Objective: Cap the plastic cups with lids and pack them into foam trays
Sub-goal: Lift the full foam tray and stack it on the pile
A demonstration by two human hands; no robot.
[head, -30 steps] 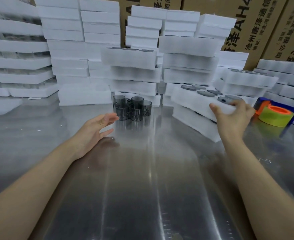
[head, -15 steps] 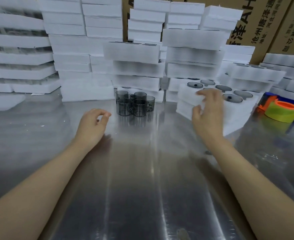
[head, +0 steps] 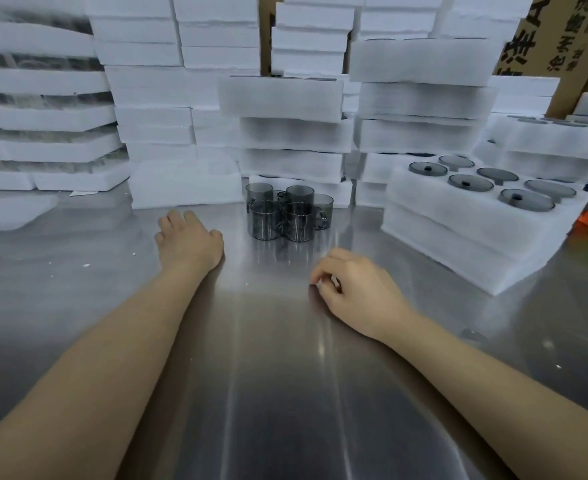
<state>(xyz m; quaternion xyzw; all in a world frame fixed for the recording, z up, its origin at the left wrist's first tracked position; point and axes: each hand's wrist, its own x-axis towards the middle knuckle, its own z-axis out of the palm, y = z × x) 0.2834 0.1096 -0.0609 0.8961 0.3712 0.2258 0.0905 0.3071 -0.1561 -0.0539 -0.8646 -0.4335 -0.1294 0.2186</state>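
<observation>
Grips held nothing | left grip (head: 188, 237) lay relaxed on bench (head: 285, 375) | right grip (head: 358, 289) loosely curled | risk: careless reach could topple crowded cups (head: 287, 213) mid-frame

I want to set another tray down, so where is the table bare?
Bare steel table lies between the forearms, from the cups to the near edge, and left of the left hand. Crowded: the foam stacks behind and the filled tray at right.
</observation>
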